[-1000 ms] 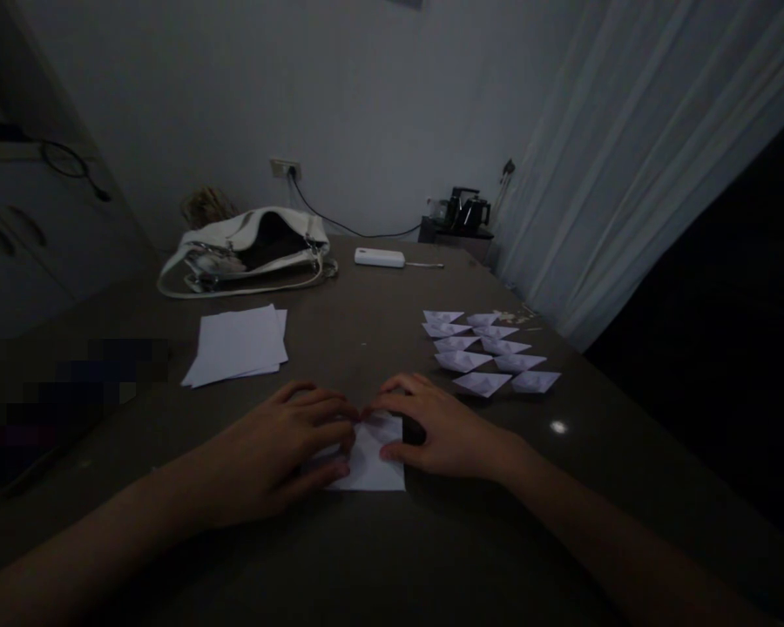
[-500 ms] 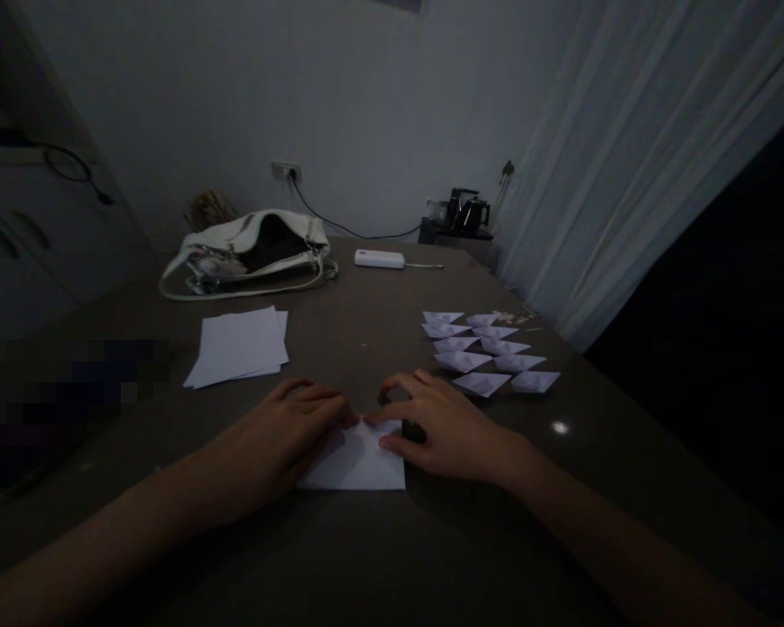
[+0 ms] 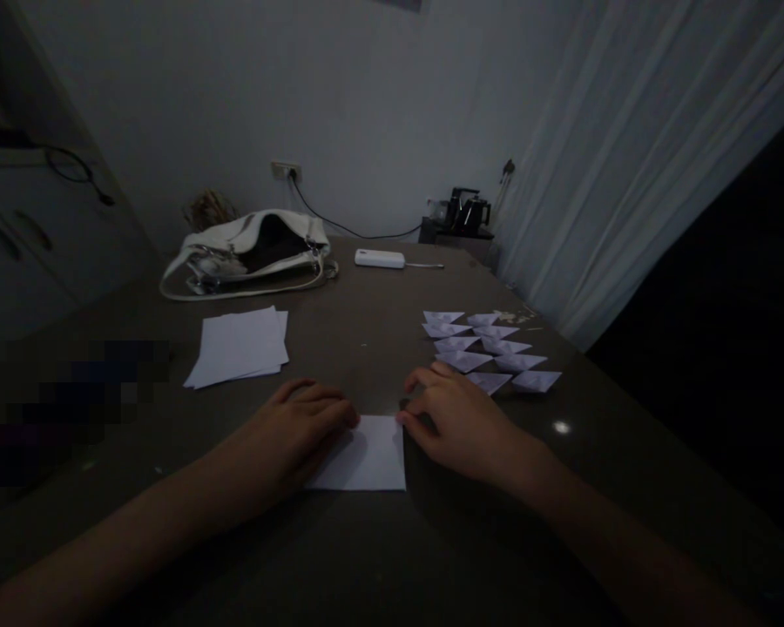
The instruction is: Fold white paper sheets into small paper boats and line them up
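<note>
A white folded sheet of paper (image 3: 369, 457) lies flat on the table in front of me, its left part hidden under my hand. My left hand (image 3: 307, 431) rests over that side, with bent fingers holding the paper down and fingertips near its far edge. At the far right corner, the thumb and forefinger of my right hand (image 3: 461, 427) pinch the sheet. Just beyond the right hand stand several small folded paper boats (image 3: 463, 360) in two rows; the hand partly covers the nearest one.
A stack of white paper (image 3: 239, 344) lies on the left of the dark table (image 3: 340, 566). Farther back are a white handbag (image 3: 235, 233) and a white device with a short cord (image 3: 379, 259). A black kettle (image 3: 472, 214) stands by the wall; a white curtain (image 3: 581, 157) hangs right.
My right hand has moved right, from the middle of the paper's far edge to its right corner. A raised point at that edge now lies flat. My left hand has barely moved.
</note>
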`<state>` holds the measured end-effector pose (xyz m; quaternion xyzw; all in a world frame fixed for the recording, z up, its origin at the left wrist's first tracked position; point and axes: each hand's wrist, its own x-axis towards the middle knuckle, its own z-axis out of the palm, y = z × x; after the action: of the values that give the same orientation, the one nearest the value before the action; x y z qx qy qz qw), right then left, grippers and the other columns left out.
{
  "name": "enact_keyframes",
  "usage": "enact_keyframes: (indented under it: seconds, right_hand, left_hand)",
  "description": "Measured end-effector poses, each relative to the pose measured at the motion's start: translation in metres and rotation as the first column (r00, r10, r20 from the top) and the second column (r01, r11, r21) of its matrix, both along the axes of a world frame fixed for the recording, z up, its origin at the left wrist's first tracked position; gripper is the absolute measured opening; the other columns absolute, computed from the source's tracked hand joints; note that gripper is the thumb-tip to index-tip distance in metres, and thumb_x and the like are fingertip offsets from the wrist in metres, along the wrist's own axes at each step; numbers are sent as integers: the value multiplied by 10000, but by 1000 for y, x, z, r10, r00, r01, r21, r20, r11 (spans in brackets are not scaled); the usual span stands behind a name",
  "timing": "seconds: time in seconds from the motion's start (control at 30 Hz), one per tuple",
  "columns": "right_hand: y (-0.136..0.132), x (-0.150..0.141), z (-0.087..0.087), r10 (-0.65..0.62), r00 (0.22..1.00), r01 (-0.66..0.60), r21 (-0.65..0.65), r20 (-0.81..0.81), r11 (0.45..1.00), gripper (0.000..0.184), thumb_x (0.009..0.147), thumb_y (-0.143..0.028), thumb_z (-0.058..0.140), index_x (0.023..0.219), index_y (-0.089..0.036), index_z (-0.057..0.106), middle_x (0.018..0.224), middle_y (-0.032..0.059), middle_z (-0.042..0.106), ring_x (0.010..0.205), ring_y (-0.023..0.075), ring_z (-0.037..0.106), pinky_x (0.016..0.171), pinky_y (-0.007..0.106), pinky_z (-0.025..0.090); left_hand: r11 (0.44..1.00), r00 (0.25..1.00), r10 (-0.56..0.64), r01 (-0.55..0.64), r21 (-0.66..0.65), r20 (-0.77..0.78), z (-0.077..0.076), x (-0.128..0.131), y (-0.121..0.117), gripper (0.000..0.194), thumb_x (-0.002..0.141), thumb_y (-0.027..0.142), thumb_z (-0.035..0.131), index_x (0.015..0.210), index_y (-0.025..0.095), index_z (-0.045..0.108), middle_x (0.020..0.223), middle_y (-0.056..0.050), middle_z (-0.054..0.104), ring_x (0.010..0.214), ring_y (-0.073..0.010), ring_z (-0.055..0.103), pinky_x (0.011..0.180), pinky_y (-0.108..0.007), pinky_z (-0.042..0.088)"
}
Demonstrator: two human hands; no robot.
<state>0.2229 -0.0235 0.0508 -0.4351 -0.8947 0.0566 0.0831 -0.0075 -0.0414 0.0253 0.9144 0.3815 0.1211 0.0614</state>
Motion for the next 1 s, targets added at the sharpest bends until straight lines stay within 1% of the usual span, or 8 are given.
enact_keyframes:
  seconds: [0.07, 0.17, 0.27, 0.4, 0.53, 0.83, 0.9, 1.0]
  right_hand:
    - [-3, -2, -1, -5, 1000, 5, 25, 27, 1000, 218, 859, -250, 524, 800, -144, 705, 935, 120, 613, 921, 243, 519, 802, 382, 410]
    - [-10, -9, -8, 12, 996, -20, 87, 85, 996, 243, 876, -244, 490, 806, -130, 693, 885, 130, 621, 889, 253, 521, 742, 383, 416]
    - [-18, -18, -16, 46, 991, -65, 151, 127, 986, 233, 874, -217, 487, 806, -124, 689, 847, 136, 614, 892, 271, 525, 728, 393, 416]
    - [-25, -27, -14, 15, 983, -31, 86, 184, 996, 226, 862, -266, 539, 893, -101, 691, 895, 156, 614, 889, 267, 552, 724, 376, 434]
    - [-26, -29, -6, -23, 974, 11, 53, 226, 999, 257, 875, -293, 525, 919, -104, 694, 920, 145, 623, 896, 261, 574, 734, 371, 445]
    - [-26, -28, -7, -36, 974, 26, 47, 223, 999, 242, 876, -263, 516, 905, -99, 691, 924, 139, 624, 862, 263, 600, 698, 371, 461]
    - [-27, -29, -7, -33, 976, 25, 41, 217, 999, 240, 875, -263, 516, 897, -99, 690, 919, 138, 625, 848, 260, 602, 681, 364, 459]
    - [-24, -28, -10, -25, 984, 12, 71, 178, 997, 247, 876, -282, 509, 862, -102, 678, 880, 122, 618, 825, 244, 600, 650, 337, 443]
  left_hand:
    - [999, 998, 29, -27, 32, -50, 0, 8, -5, 256, 904, 164, 410, 1082, 243, 576, 1073, -57, 640, 1033, -239, 550, 972, -478, 317]
    - [994, 994, 80, -74, 86, -71, 1, 21, -14, 324, 878, 150, 436, 1177, 219, 540, 1049, -81, 641, 1063, -270, 528, 985, -527, 286]
    - [991, 989, 113, -106, 76, -99, 0, 29, -21, 338, 897, 195, 415, 1218, 208, 519, 1065, -95, 614, 1037, -276, 538, 978, -553, 294]
    - [987, 980, 147, -136, 88, -137, -4, 31, -23, 356, 910, 253, 401, 1246, 212, 511, 1088, -100, 589, 1044, -279, 537, 984, -578, 287]
    - [965, 953, 247, -224, 138, -177, -6, 30, -27, 371, 890, 278, 435, 1230, 184, 550, 1151, -114, 594, 1123, -293, 503, 1004, -561, 285]
    - [869, 846, 453, -348, 351, -283, -14, 21, -36, 567, 843, 499, 458, 1159, 60, 627, 1215, -232, 593, 1176, -384, 479, 982, -608, 298]
    - [857, 826, 480, -368, 361, -295, -16, 19, -37, 627, 833, 548, 438, 1154, 44, 630, 1224, -249, 581, 1181, -400, 476, 976, -620, 300]
    - [865, 821, 477, -375, 333, -313, -17, 19, -37, 652, 839, 554, 413, 1185, 37, 608, 1259, -249, 552, 1196, -393, 471, 996, -615, 285]
